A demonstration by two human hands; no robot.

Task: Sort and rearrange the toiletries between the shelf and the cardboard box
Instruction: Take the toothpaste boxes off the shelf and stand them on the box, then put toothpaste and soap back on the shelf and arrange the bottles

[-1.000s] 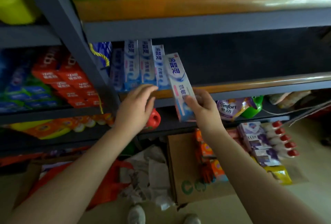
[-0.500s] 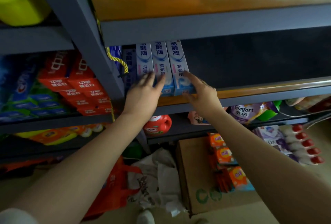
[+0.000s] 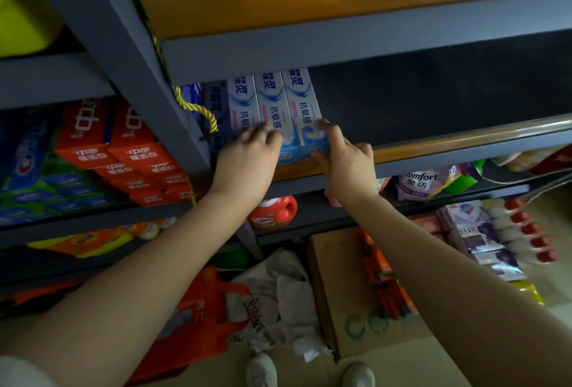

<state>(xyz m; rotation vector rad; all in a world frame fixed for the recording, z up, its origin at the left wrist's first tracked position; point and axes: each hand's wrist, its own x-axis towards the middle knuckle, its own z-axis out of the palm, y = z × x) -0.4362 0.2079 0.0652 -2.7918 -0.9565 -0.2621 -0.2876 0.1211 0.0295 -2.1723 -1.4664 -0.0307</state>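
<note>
Far L bay: red boxes (image 3: 123, 151) stacked on a grey rack level, blue/green cartons (image 3: 40, 191) beside them at L. A yellow rope (image 3: 198, 109) hangs at the upright post.

Middle shelf (image 3: 464, 143), L end: row of white/blue toothpaste boxes (image 3: 272, 107) standing upright, side by side, touching.

L hand (image 3: 247, 163): fingers curled over the lower fronts of the L and centre boxes, tips resting on the cartons. Blurred; firm grip vs. plain press cannot be told.

R hand (image 3: 346, 160): index finger lies up the front of the R-most box, thumb at its bottom edge near the shelf lip; box pinched between them. Box is on the shelf, in line w/ the row.

Below shelf: red detergent bottle (image 3: 274, 211) under the hands, purple softener pouch (image 3: 424, 183) further R.

Floor: orange bag (image 3: 201, 318), crumpled white wrap (image 3: 278, 290), then cardboard box (image 3: 343, 293) w/ orange packs (image 3: 380, 278) standing along its R side. R of it: purple soap packs (image 3: 476, 238) and white bottles w/ red caps (image 3: 523, 228).
</note>
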